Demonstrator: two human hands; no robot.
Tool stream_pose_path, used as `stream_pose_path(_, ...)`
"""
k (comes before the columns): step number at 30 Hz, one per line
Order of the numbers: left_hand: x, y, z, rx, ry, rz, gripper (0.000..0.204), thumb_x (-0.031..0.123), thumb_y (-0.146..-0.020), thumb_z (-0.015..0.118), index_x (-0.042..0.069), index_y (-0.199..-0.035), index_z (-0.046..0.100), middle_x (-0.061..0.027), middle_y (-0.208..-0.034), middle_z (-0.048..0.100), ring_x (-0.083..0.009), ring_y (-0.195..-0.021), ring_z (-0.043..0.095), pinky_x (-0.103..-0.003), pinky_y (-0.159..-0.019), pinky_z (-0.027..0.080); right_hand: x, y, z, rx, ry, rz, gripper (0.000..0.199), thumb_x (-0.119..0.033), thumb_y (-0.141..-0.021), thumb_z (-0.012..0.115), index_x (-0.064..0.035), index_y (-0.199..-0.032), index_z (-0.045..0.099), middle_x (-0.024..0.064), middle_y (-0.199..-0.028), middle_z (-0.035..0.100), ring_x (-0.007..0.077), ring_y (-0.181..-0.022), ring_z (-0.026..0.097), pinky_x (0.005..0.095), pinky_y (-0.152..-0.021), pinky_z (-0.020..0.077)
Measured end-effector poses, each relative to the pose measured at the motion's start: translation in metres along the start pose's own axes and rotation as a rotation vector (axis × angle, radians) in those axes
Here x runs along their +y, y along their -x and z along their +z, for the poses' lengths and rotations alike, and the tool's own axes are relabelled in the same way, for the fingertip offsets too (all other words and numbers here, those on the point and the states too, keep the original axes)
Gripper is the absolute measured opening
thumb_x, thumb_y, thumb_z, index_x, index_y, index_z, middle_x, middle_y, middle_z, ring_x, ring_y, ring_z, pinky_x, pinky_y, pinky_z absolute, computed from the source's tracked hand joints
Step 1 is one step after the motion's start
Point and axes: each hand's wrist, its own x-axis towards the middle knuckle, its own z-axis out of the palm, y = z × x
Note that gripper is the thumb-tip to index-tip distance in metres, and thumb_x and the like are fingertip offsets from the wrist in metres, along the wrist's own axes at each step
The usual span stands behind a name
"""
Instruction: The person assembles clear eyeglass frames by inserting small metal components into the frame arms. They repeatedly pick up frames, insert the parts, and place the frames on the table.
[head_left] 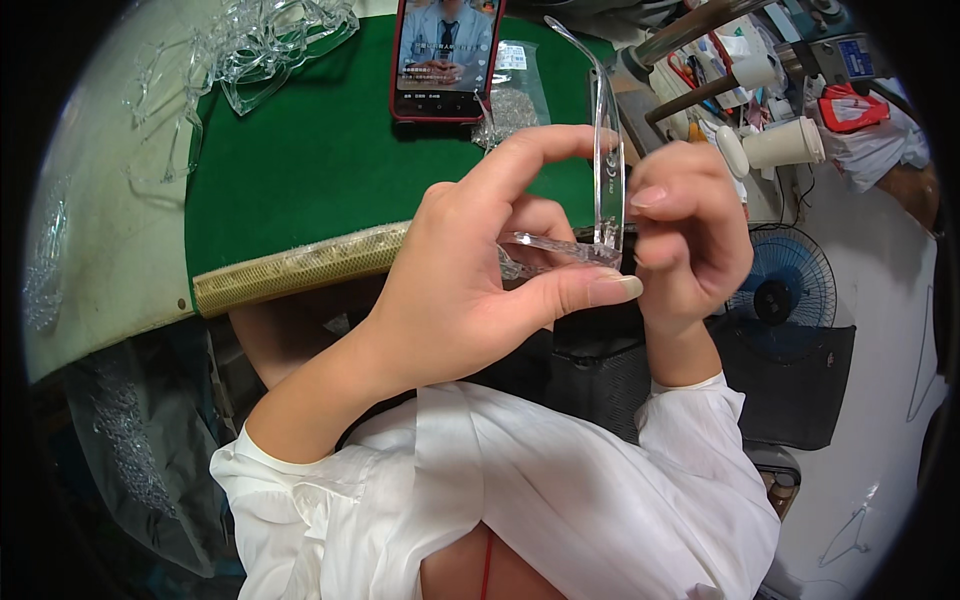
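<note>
A clear plastic eyeglass frame [609,200] is held up over the near edge of the green mat [300,160]. My left hand [440,270] grips it, thumb along the lower part and index finger reaching to the upright temple arm. Its other temple points up past the mat's far right corner. Just right of the frame, my right hand [700,225] is closed with curled fingers, slightly blurred. The fingertips are beside the upright temple; whether they touch it or pinch something small is hidden.
A phone [445,50] in a red case stands at the mat's far side, beside a plastic bag of small clear pieces [508,115]. More clear frames [265,50] are heaped far left. A perforated gold strip [300,268] lines the near edge. At right are metal rods, a white cup [785,143] and a fan [785,285].
</note>
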Motion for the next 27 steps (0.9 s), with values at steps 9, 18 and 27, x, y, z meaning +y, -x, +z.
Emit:
stream_pose_path(9, 0.004, -0.001, 0.001, -0.015, 0.076, -0.056, 0.067, 0.002, -0.075, 0.071, -0.005, -0.133, 0.038, -0.0079, -0.086, 0.063, -0.0082, -0.068, 0.06, -0.019, -0.058, 0.047, 0.003, -0.013, -0.002, -0.03, 0.373, -0.299, 0.058, -0.063, -0.068, 0.066, -0.0123, -0.095, 0.074, 0.0018, -0.082, 0.05, 0.013, -0.069, 0.047, 0.0228, -0.051, 0.0347)
stream_pose_path(18, 0.009, -0.002, -0.001, -0.009, 0.085, -0.116, 0.064, 0.005, -0.075, 0.072, -0.005, -0.131, 0.041, -0.0039, -0.072, 0.062, -0.008, -0.064, 0.06, -0.019, -0.058, 0.047, 0.005, -0.014, -0.006, -0.028, 0.534, -0.379, 0.065, -0.068, -0.077, 0.045, -0.0129, -0.095, 0.075, 0.0021, -0.081, 0.05, 0.0144, -0.068, 0.046, 0.0232, -0.05, 0.0356)
stream_pose_path(27, 0.008, -0.001, 0.001, 0.038, 0.162, -0.152, 0.065, 0.005, -0.075, 0.072, -0.003, -0.132, 0.041, -0.0049, -0.071, 0.063, -0.0092, -0.063, 0.06, -0.02, -0.058, 0.049, 0.005, -0.021, -0.012, -0.089, 0.789, -0.594, 0.08, -0.074, -0.08, 0.031, -0.0077, -0.095, 0.073, 0.0067, -0.087, 0.052, 0.0185, -0.074, 0.051, 0.0251, -0.052, 0.0357)
